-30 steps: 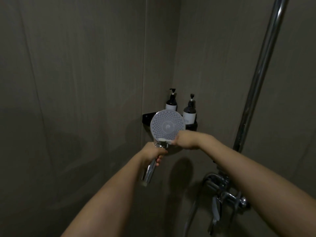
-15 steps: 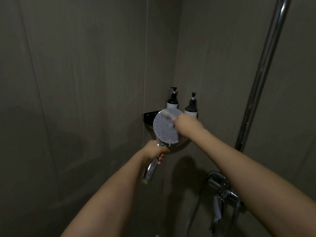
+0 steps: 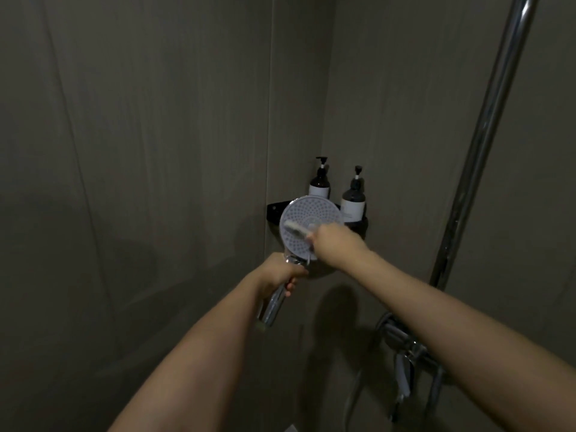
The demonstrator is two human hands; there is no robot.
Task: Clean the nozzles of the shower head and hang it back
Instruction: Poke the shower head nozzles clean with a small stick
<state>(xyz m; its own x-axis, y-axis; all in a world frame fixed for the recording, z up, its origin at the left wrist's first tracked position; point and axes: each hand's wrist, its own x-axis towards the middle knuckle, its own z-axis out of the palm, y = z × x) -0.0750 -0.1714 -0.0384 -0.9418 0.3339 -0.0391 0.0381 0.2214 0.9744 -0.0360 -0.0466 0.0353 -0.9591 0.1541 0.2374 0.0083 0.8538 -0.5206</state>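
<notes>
The round shower head (image 3: 304,215) faces me with its dotted white nozzle plate, held up in front of the corner. My left hand (image 3: 278,274) is closed around its chrome handle (image 3: 271,308) just below the head. My right hand (image 3: 332,246) grips a small brush (image 3: 296,229), like a toothbrush. The brush's bristle end lies across the left middle of the nozzle plate. The lower right part of the plate is hidden behind my right hand.
A black corner shelf (image 3: 361,227) carries two dark pump bottles (image 3: 319,182) (image 3: 353,199) just behind the head. A chrome riser rail (image 3: 486,132) runs up the right wall. The mixer tap (image 3: 405,347) and hose (image 3: 353,397) sit below my right forearm.
My right hand has moved the brush from the bottom edge of the nozzle plate up over it and then to its left middle. The left hand has kept its hold on the handle.
</notes>
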